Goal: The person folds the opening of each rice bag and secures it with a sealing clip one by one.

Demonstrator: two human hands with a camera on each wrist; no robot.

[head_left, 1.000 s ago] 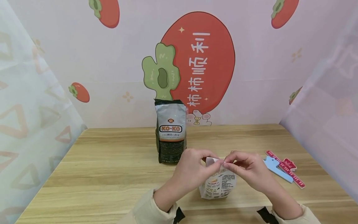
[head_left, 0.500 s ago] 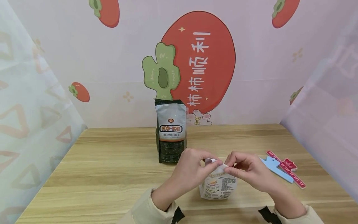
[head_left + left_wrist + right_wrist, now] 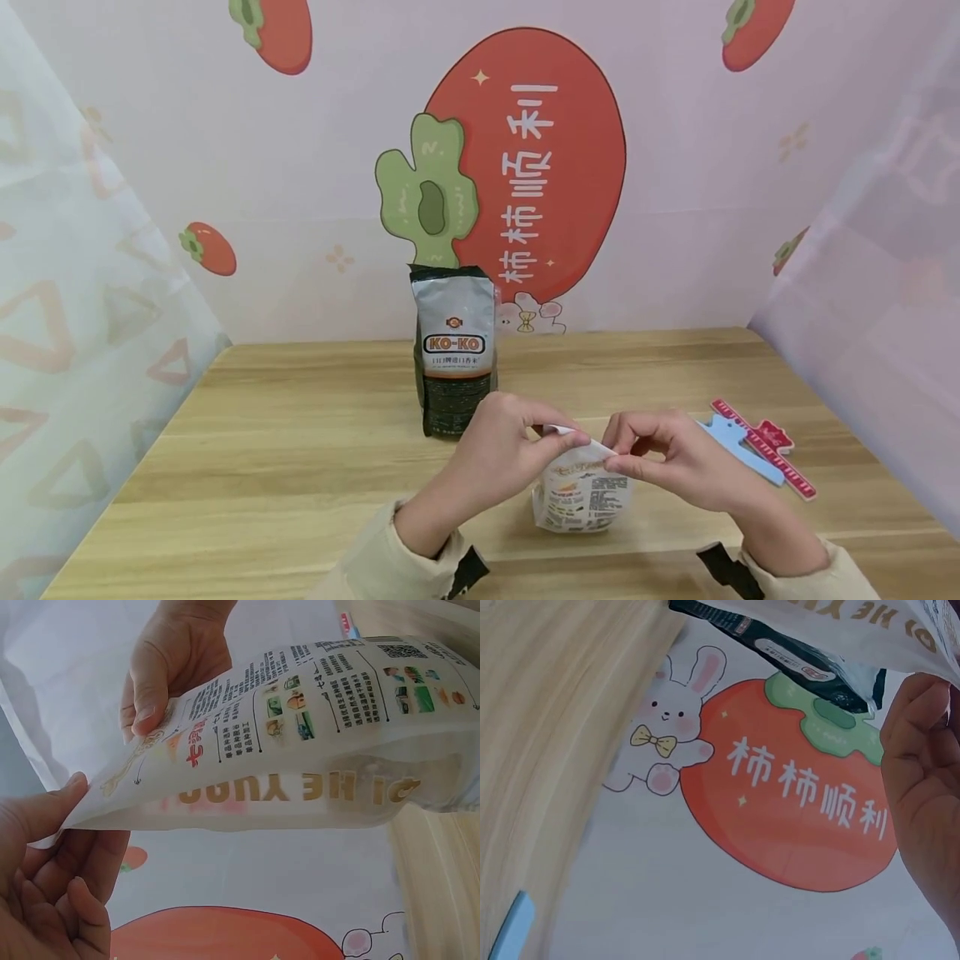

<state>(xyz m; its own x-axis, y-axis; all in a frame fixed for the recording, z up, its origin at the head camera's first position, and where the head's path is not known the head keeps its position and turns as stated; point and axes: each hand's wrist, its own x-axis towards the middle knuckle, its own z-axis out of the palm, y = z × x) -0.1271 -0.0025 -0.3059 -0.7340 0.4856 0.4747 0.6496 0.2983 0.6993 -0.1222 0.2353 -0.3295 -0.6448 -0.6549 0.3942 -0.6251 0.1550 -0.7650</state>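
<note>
Your left hand [image 3: 510,442] and right hand [image 3: 678,458] each pinch, thumb closed against fingers, the top edge of the white printed bag [image 3: 581,502], near opposite ends, apparently to keep that edge taut. The bag stands nearer you than the upright KO-KO bag [image 3: 454,333] and to its right, where the table [image 3: 300,433] seems to bear its weight; the blue clip [image 3: 744,455] and red clip [image 3: 765,451] lie farther right of the KO-KO bag.

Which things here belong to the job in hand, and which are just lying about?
In the job:
white printed bag, pinched near its top edge
left hand and right hand, pinching it

Apparently lying about, in neither hand:
KO-KO bag, standing behind
blue clip-like piece
red clip-like piece
</note>
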